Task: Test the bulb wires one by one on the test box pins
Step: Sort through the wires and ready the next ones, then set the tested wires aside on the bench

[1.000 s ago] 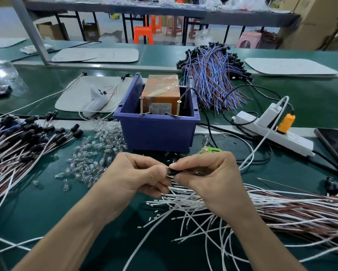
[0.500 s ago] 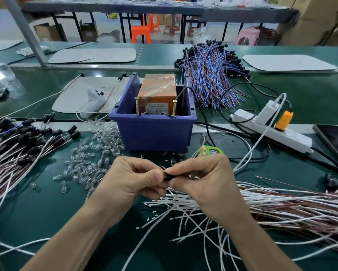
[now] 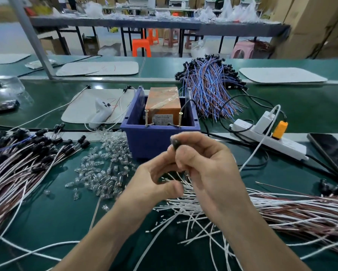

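Housing test box, blue bin, right hand pinching bulb wire

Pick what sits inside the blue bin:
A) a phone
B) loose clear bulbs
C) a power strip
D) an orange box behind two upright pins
D: the bin holds the orange box, with two pins standing at its front wall. The bulbs, phone and power strip all lie outside it.

Green bench bears wire bundles, seemingly bulbs.
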Demonstrator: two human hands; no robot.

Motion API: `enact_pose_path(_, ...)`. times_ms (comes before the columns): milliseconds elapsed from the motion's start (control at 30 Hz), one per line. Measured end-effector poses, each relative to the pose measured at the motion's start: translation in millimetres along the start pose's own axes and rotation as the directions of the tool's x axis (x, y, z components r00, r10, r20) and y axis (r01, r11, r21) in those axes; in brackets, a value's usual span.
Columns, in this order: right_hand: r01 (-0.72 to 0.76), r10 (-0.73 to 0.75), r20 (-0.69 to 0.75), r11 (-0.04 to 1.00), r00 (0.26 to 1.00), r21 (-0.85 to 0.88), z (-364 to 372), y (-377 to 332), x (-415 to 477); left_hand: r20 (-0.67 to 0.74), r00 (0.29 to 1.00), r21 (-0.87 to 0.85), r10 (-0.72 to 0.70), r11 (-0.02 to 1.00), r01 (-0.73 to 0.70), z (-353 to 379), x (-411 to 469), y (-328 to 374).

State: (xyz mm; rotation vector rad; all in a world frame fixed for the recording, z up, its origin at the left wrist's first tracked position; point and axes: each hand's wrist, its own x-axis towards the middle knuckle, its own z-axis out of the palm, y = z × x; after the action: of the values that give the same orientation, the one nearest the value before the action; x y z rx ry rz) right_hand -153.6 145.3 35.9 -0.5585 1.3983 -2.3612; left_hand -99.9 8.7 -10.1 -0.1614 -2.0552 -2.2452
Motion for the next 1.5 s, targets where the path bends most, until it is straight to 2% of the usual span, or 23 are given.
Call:
enact_pose_path(100,-0.093,0.078,0.053,0.9,0.996,0.425,17.2,-19.9,6.6,0.186,0.982,-0.036,0.028,0.999,-0.021,9.6,-0.8,5.5)
enact_pose_path(167,-0.083,0.053,0.072,0.841,0.996,0.535,22.3,-34.9,10.9,0.255,0.966,-0.051,0.054,0.998,-0.042,14.7,-3.8,10.3)
enact_pose_path(233,-0.043,0.021,0.046,0.828,0.999,0.559,21.5,-50.2,14.7,0.166,0.984,-0.023,0.066,0.998,-0.063,15.7,-6.7,14.1)
enact_pose_path(300,0.018,-0.013,-0.013,0.844,1.0,0.536,13.9,-66.0,16.1,-0.034,0.997,0.008,0.072,0.997,-0.072,9.6,-7.8,16.4)
enact_pose_path(367,0.079,-0.056,-0.06,0.854,0.997,0.514,1.3,-81.8,14.2,-0.177,0.979,-0.004,0.105,0.994,-0.108,-0.4,-7.1,19.1)
enact_pose_path(467,0.133,-0.106,-0.082,0.876,0.991,0.464,-22.4,-100.5,6.7,-0.258,0.954,-0.066,0.153,0.982,-0.175,-11.4,-7.5,23.4)
enact_pose_path(567,0.083,-0.035,-0.143,0.933,0.989,0.351,-42.7,-104.4,-6.3,-0.305,0.934,-0.003,0.187,0.98,-0.198,-10.9,-9.0,27.7)
enact_pose_path(667,-0.042,0.083,-0.28,0.988,0.956,0.151,-63.3,-91.7,-20.9,-0.467,0.849,0.128,0.249,0.969,-0.213,-9.3,-10.6,29.9)
enact_pose_path(733,-0.141,0.167,-0.324,0.985,0.931,0.103,-80.0,-79.3,-29.6,-0.515,0.804,0.223,0.297,0.952,-0.21,-9.1,-11.7,30.3)
enact_pose_path(800,-0.234,0.255,-0.351,0.967,0.901,0.102,-91.9,-68.8,-36.8,-0.51,0.805,0.234,0.304,0.949,-0.21,-6.7,-12.0,30.8)
enact_pose_path(867,-0.284,0.282,-0.398,0.957,0.873,0.055,-100.0,-60.0,-40.6,-0.506,0.819,0.201,0.269,0.961,-0.191,-4.3,-11.0,29.0)
enact_pose_path(900,-0.296,0.237,-0.453,0.953,0.86,-0.063,-104.1,-55.5,-42.0,-0.505,0.826,0.2,0.251,0.965,-0.172,-3.6,-10.8,27.3)
enact_pose_path(933,-0.312,0.129,-0.52,0.908,0.844,-0.281,-107.9,-50.8,-43.8,-0.5,0.831,0.216,0.243,0.964,-0.152,-2.5,-10.8,25.7)
enact_pose_path(967,-0.338,-0.042,-0.568,0.766,0.822,-0.547,-108.6,-47.5,-45.6,-0.494,0.834,0.254,0.247,0.958,-0.133,-1.7,-11.1,23.5)
enact_pose_path(1000,-0.342,-0.217,-0.54,0.573,0.813,-0.745,-103.9,-46.0,-46.1,-0.485,0.837,0.3,0.254,0.947,-0.114,-0.4,-11.3,21.6)
enact_pose_path(1033,-0.289,-0.324,-0.449,0.438,0.833,-0.851,-94.3,-45.5,-46.4,-0.472,0.842,0.346,0.262,0.933,-0.096,1.1,-11.3,20.2)
enact_pose_path(1067,-0.188,-0.35,-0.334,0.39,0.875,-0.902,-81.9,-42.9,-45.9,-0.456,0.849,0.389,0.268,0.918,-0.081,3.1,-11.2,19.2)
enact_pose_path(1167,0.06,-0.17,-0.01,0.4,0.985,-0.915,-38.1,-21.9,-38.8,-0.427,0.855,0.469,0.294,0.88,-0.068,7.9,-12.0,16.7)
enact_pose_path(1200,0.104,-0.106,0.069,0.371,0.992,-0.923,-27.0,-12.3,-34.2,-0.421,0.857,0.468,0.298,0.881,-0.076,8.8,-12.6,16.6)
enact_pose_path(1267,0.18,-0.073,0.165,0.361,0.984,-0.915,-9.8,3.8,-23.9,-0.42,0.86,0.43,0.289,0.898,-0.092,8.5,-13.9,17.4)
enact_pose_path(1333,0.186,-0.099,0.16,0.406,0.982,-0.895,-3.2,13.7,-15.0,-0.446,0.85,0.41,0.279,0.908,-0.082,4.4,-13.8,18.5)
enact_pose_path(1400,0.175,-0.132,0.125,0.502,0.983,-0.847,-7.1,21.0,-11.0,-0.463,0.845,0.43,0.27,0.901,-0.052,-1.5,-11.9,19.3)
enact_pose_path(1500,0.095,-0.118,0.029,0.613,0.993,-0.784,-18.3,27.4,-9.5,-0.451,0.856,0.556,0.253,0.83,0.048,-14.8,-10.3,22.2)
